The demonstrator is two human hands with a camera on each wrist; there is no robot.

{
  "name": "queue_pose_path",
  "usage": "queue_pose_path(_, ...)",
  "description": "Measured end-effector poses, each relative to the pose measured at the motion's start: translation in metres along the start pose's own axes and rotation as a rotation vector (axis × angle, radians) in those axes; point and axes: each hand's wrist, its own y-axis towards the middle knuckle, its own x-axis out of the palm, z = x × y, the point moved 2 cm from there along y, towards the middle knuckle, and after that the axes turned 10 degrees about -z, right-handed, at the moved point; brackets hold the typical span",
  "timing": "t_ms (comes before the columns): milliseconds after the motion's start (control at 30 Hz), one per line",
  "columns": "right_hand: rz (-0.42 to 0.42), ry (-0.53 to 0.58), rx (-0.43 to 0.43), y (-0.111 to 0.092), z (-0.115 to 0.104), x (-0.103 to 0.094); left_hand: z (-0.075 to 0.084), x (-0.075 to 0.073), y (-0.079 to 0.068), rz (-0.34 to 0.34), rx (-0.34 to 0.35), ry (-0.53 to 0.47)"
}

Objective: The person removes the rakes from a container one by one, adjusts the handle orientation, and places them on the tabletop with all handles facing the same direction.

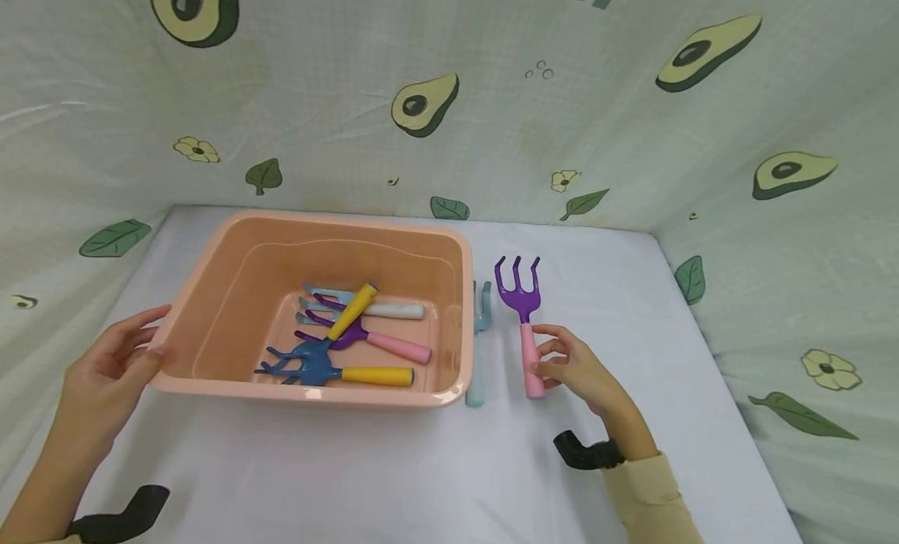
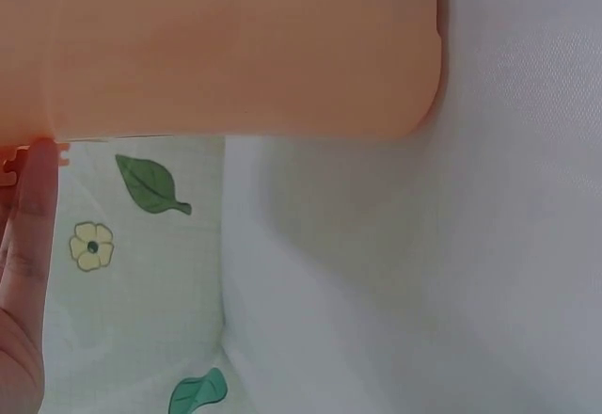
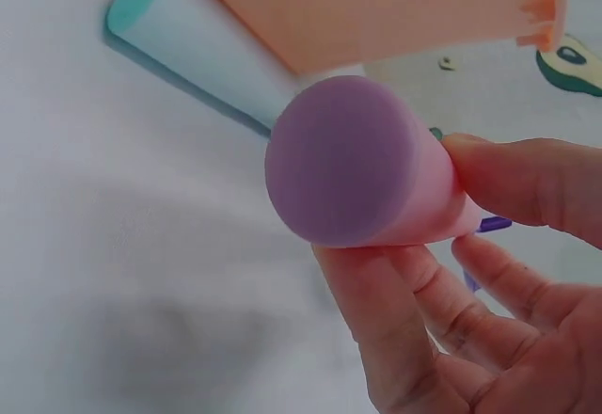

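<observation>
My right hand [image 1: 572,368] pinches the pink handle of a three-pronged hand rake [image 1: 520,298] with a purple head, prongs pointing away from me. The right wrist view shows the round end of the handle [image 3: 343,162] between thumb and fingers. My left hand [image 1: 105,376] holds the left rim of a peach plastic basin [image 1: 211,310], thumb at the near corner. Inside the basin lie several more hand rakes: a pink-handled purple one [image 1: 396,346], a pale-handled blue one [image 1: 396,311], and yellow-handled blue ones [image 1: 379,376], partly overlapping.
A light teal hand rake [image 1: 475,372] lies on the white table [image 1: 421,474] against the basin's right side, its head partly hidden by the rim. Fabric with avocado prints [image 1: 316,76] hangs behind and along the sides.
</observation>
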Motion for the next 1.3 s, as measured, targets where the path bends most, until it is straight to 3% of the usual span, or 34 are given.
queue_pose_path(367, 0.016, 0.002, 0.059, 0.011, 0.019, 0.003, 0.001, 0.001, 0.0, -0.012, 0.042, -0.131)
queue_pose_path(433, 0.019, -0.007, 0.077, 0.012, 0.02, 0.003, 0.001, 0.002, 0.0, -0.012, 0.045, -0.126)
queue_pose_path(667, 0.02, -0.013, 0.123, 0.017, 0.023, 0.006, 0.002, 0.002, 0.0, 0.014, 0.008, 0.035)
queue_pose_path(1300, 0.051, -0.067, 0.156, 0.024, 0.032, 0.014, 0.001, 0.002, 0.001, 0.015, 0.008, -0.024)
